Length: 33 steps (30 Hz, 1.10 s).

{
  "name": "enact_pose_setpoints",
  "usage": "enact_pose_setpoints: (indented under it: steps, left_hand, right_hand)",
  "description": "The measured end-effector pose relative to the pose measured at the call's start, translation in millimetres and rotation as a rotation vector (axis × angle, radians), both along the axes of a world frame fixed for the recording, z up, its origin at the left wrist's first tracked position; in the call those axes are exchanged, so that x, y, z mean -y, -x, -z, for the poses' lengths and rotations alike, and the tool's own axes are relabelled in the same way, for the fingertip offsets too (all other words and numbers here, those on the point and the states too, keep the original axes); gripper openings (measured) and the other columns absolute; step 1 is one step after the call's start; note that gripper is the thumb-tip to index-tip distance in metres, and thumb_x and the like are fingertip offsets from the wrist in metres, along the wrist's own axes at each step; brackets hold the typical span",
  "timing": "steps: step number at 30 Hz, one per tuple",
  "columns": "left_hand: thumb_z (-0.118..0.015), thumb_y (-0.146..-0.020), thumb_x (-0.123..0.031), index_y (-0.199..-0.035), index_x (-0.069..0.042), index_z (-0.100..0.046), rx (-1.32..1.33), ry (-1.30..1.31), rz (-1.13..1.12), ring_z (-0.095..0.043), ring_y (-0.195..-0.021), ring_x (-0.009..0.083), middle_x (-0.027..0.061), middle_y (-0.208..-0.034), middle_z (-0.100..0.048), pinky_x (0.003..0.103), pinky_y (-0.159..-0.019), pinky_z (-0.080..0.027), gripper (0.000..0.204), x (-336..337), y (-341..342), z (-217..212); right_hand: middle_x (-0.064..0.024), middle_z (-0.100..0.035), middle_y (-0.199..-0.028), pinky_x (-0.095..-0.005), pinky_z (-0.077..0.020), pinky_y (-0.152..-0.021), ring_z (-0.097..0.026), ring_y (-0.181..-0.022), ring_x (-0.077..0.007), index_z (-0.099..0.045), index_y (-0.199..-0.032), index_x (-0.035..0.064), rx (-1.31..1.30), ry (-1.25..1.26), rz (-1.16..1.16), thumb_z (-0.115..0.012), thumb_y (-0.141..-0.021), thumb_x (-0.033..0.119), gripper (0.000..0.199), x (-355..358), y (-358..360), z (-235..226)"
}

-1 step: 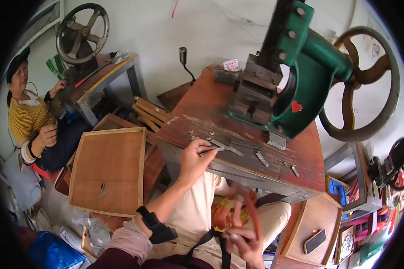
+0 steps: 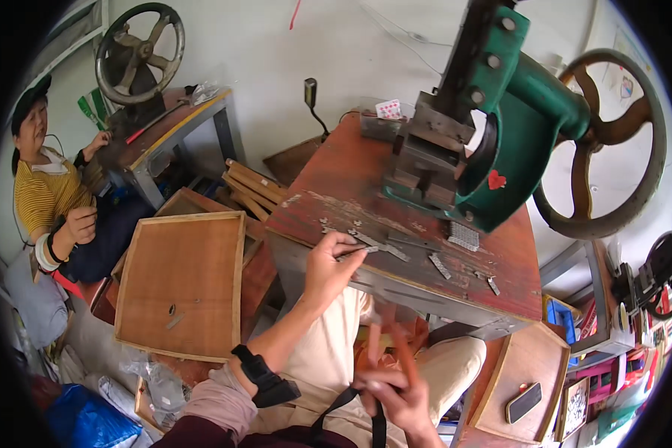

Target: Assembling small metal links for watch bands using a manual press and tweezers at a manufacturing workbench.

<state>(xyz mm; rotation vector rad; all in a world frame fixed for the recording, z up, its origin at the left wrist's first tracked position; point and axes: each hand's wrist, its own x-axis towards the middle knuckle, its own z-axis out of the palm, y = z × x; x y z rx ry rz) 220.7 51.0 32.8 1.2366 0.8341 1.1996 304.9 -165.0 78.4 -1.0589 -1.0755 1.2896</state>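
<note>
Landmark: the green flywheel press [image 2: 511,142] on the worn red bench [image 2: 336,187]. Far left of it a seated co-worker in a yellow striped top [image 2: 41,194] sits by a second handwheel machine [image 2: 138,56]; not involved. Left of the press and below bench level, a shallow wooden tray [image 2: 183,287] holds a couple of small metal bits. Left hand [image 2: 332,261] is at the bench's front edge, left of the press base, thumb and fingertips pinched on a thin flat metal strip [image 2: 362,252]. More strips [image 2: 440,265] and a perforated piece [image 2: 463,235] lie scattered just in front of the press base. To pick cleanly: pinch one strip only, lift flat, keep fingers clear of the ram. Right hand [image 2: 396,388] is low over the lap, below the bench edge, curled around blurred reddish sticks [image 2: 388,343]; exact grip unclear.
</note>
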Motion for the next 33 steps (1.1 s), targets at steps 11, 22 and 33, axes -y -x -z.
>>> enact_pose_setpoints:
  steps: [11, 22, 33]
  left_hand:
    - [-0.066, -0.079, -0.005, -0.091, 0.001, -0.053, 0.011, -0.056, -0.02, -0.057, -0.056, 0.0059, 0.0104, -0.085, -0.068, 0.022, -0.045, -0.047, 0.019, -0.5, 1.4, 3.8]
    - [-0.064, -0.08, -0.002, -0.094, 0.001, -0.051, 0.006, -0.051, -0.02, -0.059, -0.071, 0.006, 0.0111, -0.089, -0.068, 0.021, -0.056, -0.049, 0.018, -3.1, -0.9, 8.7]
    - [-0.063, -0.081, -0.002, -0.096, 0.003, -0.052, 0.17, 0.216, 0.045, -0.063, -0.081, 0.0115, 0.0126, -0.089, -0.067, 0.025, -0.065, -0.051, 0.019, 1.9, -6.4, 1.1]
  right_hand:
    - [-0.0047, -0.061, -0.082, -0.0223, -0.044, -0.044, -0.053, -0.052, -0.0075, -0.056, -0.11, -0.002, -0.117, 0.069, -0.498, -0.048, -0.092, 0.011, 0.023, -159.4, 163.7, -28.5]
    - [-0.0213, -0.06, -0.08, -0.0384, -0.0468, -0.061, -0.062, -0.071, -0.0342, -0.057, -0.101, -0.0031, 0.056, -0.509, -0.417, -0.046, -0.084, 0.0, 0.02, -192.4, 212.6, -18.3]
    - [-0.0184, -0.058, -0.103, -0.0391, -0.0471, -0.082, -0.055, -0.096, -0.036, -0.054, -0.112, 0.0005, 0.892, -0.853, 0.171, -0.051, -0.066, -0.003, 0.046, -184.2, 54.6, -38.6]
